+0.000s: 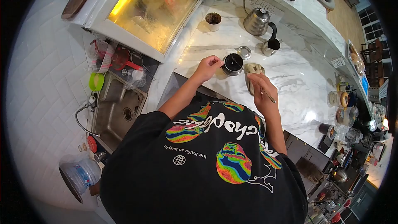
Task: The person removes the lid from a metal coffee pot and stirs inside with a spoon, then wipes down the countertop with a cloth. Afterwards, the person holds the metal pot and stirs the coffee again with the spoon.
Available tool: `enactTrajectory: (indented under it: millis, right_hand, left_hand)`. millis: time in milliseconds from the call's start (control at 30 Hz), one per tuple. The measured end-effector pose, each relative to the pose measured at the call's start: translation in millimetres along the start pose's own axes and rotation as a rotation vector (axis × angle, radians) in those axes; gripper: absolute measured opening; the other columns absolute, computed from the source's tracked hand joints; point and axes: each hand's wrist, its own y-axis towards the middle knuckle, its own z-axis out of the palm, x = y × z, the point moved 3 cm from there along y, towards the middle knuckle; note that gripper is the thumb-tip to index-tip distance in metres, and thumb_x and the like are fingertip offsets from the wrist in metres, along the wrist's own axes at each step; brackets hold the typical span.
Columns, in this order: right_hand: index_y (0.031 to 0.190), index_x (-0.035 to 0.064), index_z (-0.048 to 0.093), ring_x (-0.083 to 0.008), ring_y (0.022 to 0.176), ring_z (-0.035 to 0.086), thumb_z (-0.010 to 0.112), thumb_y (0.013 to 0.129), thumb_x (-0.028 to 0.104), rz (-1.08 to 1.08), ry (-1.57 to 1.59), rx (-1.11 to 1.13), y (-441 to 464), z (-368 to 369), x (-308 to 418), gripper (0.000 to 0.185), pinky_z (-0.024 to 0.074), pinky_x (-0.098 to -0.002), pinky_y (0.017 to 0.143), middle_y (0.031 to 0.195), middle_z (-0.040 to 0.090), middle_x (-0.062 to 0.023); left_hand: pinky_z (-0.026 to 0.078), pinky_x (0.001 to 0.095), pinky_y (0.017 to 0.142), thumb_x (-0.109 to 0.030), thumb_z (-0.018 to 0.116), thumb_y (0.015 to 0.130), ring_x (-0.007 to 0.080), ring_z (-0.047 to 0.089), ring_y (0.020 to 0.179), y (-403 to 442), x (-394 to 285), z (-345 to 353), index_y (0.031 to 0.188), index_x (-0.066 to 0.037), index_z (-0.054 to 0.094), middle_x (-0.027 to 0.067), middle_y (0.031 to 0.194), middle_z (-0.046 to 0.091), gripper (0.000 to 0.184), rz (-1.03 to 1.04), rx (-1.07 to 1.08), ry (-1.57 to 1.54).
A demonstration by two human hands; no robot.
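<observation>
A small metal pot [232,64] with a dark inside stands near the counter's front edge. My left hand [209,67] is closed at its left side, thumb and fingers pinched at the rim. My right hand [263,89] grips a thin metal spoon [271,98], whose handle end sticks out below the fingers. The spoon's far end points toward the pot's opening, too small to make out fully. Under and beside my right hand lies a crumpled, stained beige cloth [253,69]. Just behind the pot rests a round metal lid [244,52].
A gooseneck kettle [257,21] and a steel pitcher [271,46] stand toward the back. At the back left is a white cup [213,21] with brown contents. A lit glass-door fridge [155,12] and a sink [118,110] are on the left; jars [333,98] line the right.
</observation>
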Motion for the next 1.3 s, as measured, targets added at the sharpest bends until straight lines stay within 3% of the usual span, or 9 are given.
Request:
enactTrajectory:
  millis: [67, 167, 233, 400, 500, 600, 700, 1233, 1300]
  right_hand:
    - [0.120, 0.0053, 0.072, -0.0389, 0.103, 0.075, 0.061, 0.098, -0.010, -0.015, -0.053, 0.000, -1, -6, -3, 0.030, 0.0584, -0.0409, 0.095, 0.114, 0.076, -0.0190]
    - [0.118, 0.0088, 0.072, -0.0413, 0.105, 0.073, 0.064, 0.095, -0.009, 0.062, 0.026, -0.011, 4, -3, -11, 0.030, 0.0550, -0.0531, 0.108, 0.113, 0.077, -0.0146]
    - [0.118, 0.0086, 0.072, -0.0414, 0.104, 0.073, 0.064, 0.096, -0.009, 0.033, 0.032, -0.013, 9, 1, -7, 0.029, 0.0547, -0.0533, 0.108, 0.112, 0.077, -0.0148]
    - [0.116, 0.0073, 0.072, -0.0417, 0.101, 0.073, 0.065, 0.096, -0.008, -0.019, 0.057, 0.024, 6, 2, 3, 0.027, 0.0543, -0.0521, 0.109, 0.110, 0.076, -0.0158]
    - [0.118, 0.0032, 0.072, -0.0379, 0.102, 0.075, 0.060, 0.098, -0.011, 0.030, 0.013, 0.014, -1, -3, -5, 0.027, 0.0586, -0.0388, 0.089, 0.113, 0.077, -0.0180]
    - [0.118, 0.0031, 0.072, -0.0375, 0.102, 0.075, 0.061, 0.098, -0.010, 0.003, 0.008, -0.017, 5, -2, -5, 0.026, 0.0589, -0.0382, 0.089, 0.113, 0.077, -0.0177]
    - [0.120, 0.0087, 0.071, -0.0418, 0.101, 0.073, 0.064, 0.095, -0.010, 0.039, 0.057, -0.016, 9, 8, -4, 0.032, 0.0549, -0.0514, 0.108, 0.115, 0.076, -0.0149]
    - [0.124, 0.0086, 0.071, -0.0415, 0.105, 0.073, 0.064, 0.096, -0.009, 0.101, -0.005, -0.074, 4, 21, 15, 0.034, 0.0544, -0.0528, 0.108, 0.115, 0.075, -0.0172]
    - [0.124, 0.0084, 0.071, -0.0413, 0.104, 0.073, 0.064, 0.096, -0.008, 0.127, -0.034, -0.072, 4, 17, 18, 0.033, 0.0546, -0.0528, 0.108, 0.115, 0.076, -0.0173]
  left_hand:
    - [0.050, 0.0259, 0.083, -0.021, 0.074, 0.101, 0.0086, 0.063, 0.088, -1, 0, 1, 0.103, -0.005, 0.073, 0.0008, 0.094, 0.072, 0.017, 0.018, -0.015, -0.023]
    - [0.050, 0.0255, 0.079, -0.022, 0.076, 0.101, 0.0075, 0.061, 0.084, -2, -1, 3, 0.103, -0.005, 0.074, -0.0003, 0.091, 0.071, 0.017, 0.023, -0.023, -0.045]
    - [0.051, 0.0266, 0.088, -0.021, 0.073, 0.103, 0.0095, 0.065, 0.094, -3, -5, 0, 0.105, -0.004, 0.073, 0.0019, 0.098, 0.073, 0.018, -0.024, 0.002, -0.004]
    - [0.050, 0.0259, 0.080, -0.021, 0.075, 0.101, 0.0077, 0.062, 0.085, 0, -1, 1, 0.102, -0.004, 0.074, -0.0002, 0.091, 0.071, 0.017, 0.035, -0.016, -0.037]
    - [0.049, 0.0254, 0.075, -0.021, 0.077, 0.100, 0.0068, 0.060, 0.080, -2, 1, 2, 0.101, -0.004, 0.075, -0.0014, 0.088, 0.070, 0.017, 0.056, -0.031, -0.069]
    - [0.049, 0.0251, 0.075, -0.021, 0.077, 0.100, 0.0068, 0.060, 0.080, 0, 0, 2, 0.101, -0.004, 0.074, -0.0014, 0.087, 0.070, 0.017, 0.060, -0.028, -0.060]
    - [0.049, 0.0248, 0.075, -0.021, 0.077, 0.100, 0.0067, 0.060, 0.080, 0, 0, 0, 0.101, -0.004, 0.074, -0.0013, 0.087, 0.070, 0.017, 0.051, -0.033, -0.061]
    - [0.049, 0.0257, 0.072, -0.019, 0.076, 0.100, 0.0063, 0.059, 0.078, 2, -9, -1, 0.099, -0.003, 0.074, -0.0015, 0.086, 0.069, 0.016, 0.019, 0.061, -0.051]
    - [0.050, 0.0267, 0.079, -0.019, 0.074, 0.101, 0.0076, 0.061, 0.083, 3, -13, -5, 0.100, -0.004, 0.074, -0.0007, 0.090, 0.071, 0.016, -0.021, 0.111, -0.001]
